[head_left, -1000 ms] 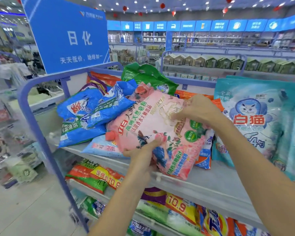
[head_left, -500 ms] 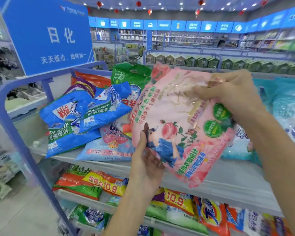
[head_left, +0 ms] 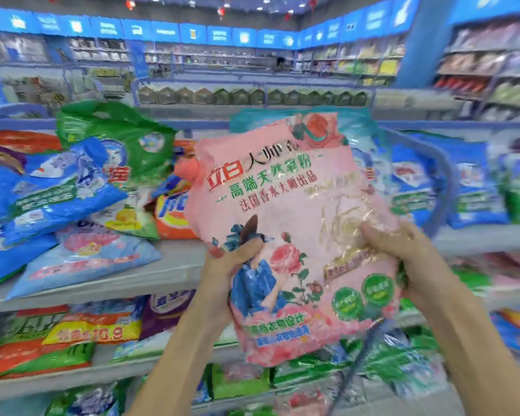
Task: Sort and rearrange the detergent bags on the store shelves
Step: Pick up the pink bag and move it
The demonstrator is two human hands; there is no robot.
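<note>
At the left of the frame a loose heap of detergent bags (head_left: 66,199) sprawls over the top shelf (head_left: 174,265), blue, green and orange packs lying across one another. At centre the left hand (head_left: 231,268) pinches the left edge of the pink rose-print detergent bag (head_left: 288,211), thumb on its printed face. The right hand (head_left: 400,250) clamps the opposite edge. The bag hangs clear of the shelf, its long axis running bottom to top of the frame, top leaning slightly left. Most of it rises above and between the hands. At right, blue bags (head_left: 469,187) stand in a row. That row probably suits the upright bag, and the right hand is nearer to it
</note>
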